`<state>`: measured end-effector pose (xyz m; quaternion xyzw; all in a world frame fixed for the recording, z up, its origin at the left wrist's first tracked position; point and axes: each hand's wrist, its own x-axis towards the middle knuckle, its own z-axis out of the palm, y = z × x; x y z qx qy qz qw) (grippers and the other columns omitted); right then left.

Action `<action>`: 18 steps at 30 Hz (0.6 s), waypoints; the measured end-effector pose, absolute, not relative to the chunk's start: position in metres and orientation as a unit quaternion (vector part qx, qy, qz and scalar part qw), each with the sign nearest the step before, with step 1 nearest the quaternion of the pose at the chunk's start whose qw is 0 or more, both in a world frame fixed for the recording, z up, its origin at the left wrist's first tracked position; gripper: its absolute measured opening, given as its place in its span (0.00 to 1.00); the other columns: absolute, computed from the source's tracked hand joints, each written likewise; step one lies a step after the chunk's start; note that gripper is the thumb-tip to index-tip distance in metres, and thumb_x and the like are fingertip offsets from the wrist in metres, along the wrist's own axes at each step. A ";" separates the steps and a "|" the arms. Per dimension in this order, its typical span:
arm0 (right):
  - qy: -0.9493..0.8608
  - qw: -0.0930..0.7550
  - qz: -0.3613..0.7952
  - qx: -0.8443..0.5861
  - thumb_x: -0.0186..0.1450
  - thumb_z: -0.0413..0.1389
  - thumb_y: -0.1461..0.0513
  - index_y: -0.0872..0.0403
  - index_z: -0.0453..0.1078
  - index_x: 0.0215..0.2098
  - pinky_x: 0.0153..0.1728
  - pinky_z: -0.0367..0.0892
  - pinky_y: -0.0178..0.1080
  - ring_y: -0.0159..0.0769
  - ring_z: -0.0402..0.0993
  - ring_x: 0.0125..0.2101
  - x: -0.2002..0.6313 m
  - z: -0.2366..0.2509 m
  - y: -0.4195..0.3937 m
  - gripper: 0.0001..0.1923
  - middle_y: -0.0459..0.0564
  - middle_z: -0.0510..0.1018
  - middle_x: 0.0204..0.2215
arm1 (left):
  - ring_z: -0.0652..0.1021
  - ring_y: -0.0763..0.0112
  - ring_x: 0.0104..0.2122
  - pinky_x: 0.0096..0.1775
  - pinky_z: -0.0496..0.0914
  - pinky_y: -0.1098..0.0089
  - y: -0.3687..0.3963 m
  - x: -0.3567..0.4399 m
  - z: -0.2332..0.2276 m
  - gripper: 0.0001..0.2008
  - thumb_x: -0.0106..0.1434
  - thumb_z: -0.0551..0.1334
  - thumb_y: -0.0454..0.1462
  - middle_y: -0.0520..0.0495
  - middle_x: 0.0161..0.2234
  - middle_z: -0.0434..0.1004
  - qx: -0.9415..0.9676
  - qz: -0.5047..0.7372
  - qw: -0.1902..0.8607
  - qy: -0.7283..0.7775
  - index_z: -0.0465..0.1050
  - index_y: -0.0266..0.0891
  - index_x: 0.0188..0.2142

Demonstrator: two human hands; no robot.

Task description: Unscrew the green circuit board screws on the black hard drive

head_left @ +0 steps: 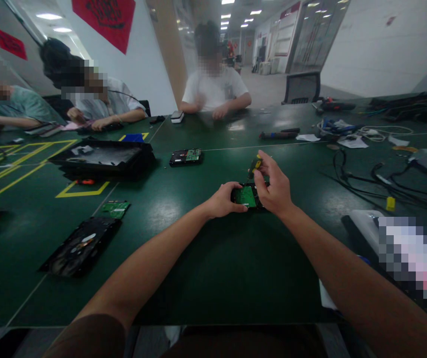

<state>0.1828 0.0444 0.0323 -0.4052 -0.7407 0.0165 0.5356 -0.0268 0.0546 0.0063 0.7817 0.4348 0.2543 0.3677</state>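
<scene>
Of the two hands, the left hand [223, 201] grips one end of the drive [246, 197], its thumb along the near edge and its fingers over the far one. The drive lies on the green surface [206, 268] in front of the person, its green circuit side facing up. The right hand [275, 191] pinches the yellow-and-black handle of the screwdriver [255, 165] between thumb and fingers, just above the drive's right half, with the screwdriver tilted and its shaft toward the drive. Whether the tip touches a screw is too small to tell.

Beyond the left hand sits a second drive [185, 157], apart from the first. To the left lie a black casing [82, 246] and, just beyond it, a green board [116, 209]; farther back stands a black tray [105, 158]. On the right, dark cables [379, 181] with a yellow plug [390, 203] spread across the surface. Across it, a person in white [215, 89] sits with both forearms near the edge.
</scene>
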 end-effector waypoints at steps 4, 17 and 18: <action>-0.730 0.551 0.015 -0.404 0.72 0.56 0.57 0.42 0.58 0.70 0.46 0.81 0.51 0.43 0.82 0.42 0.182 0.031 0.046 0.29 0.53 0.76 0.58 | 0.73 0.48 0.55 0.60 0.65 0.46 0.055 -0.027 0.006 0.43 0.49 0.78 0.48 0.37 0.57 0.72 0.785 0.254 0.364 0.433 0.68 0.37 0.62; -0.730 0.547 -0.013 -0.409 0.69 0.60 0.57 0.44 0.61 0.68 0.45 0.81 0.51 0.44 0.82 0.42 0.183 0.032 0.045 0.30 0.54 0.76 0.57 | 0.73 0.48 0.54 0.58 0.67 0.47 0.055 -0.028 0.009 0.44 0.50 0.77 0.49 0.36 0.57 0.71 0.791 0.240 0.360 0.432 0.67 0.38 0.63; -0.731 0.545 -0.014 -0.411 0.70 0.60 0.57 0.44 0.61 0.68 0.46 0.80 0.51 0.45 0.82 0.43 0.183 0.032 0.045 0.30 0.54 0.76 0.57 | 0.73 0.48 0.54 0.58 0.67 0.46 0.054 -0.028 0.010 0.44 0.50 0.77 0.49 0.37 0.57 0.71 0.791 0.240 0.361 0.432 0.67 0.38 0.63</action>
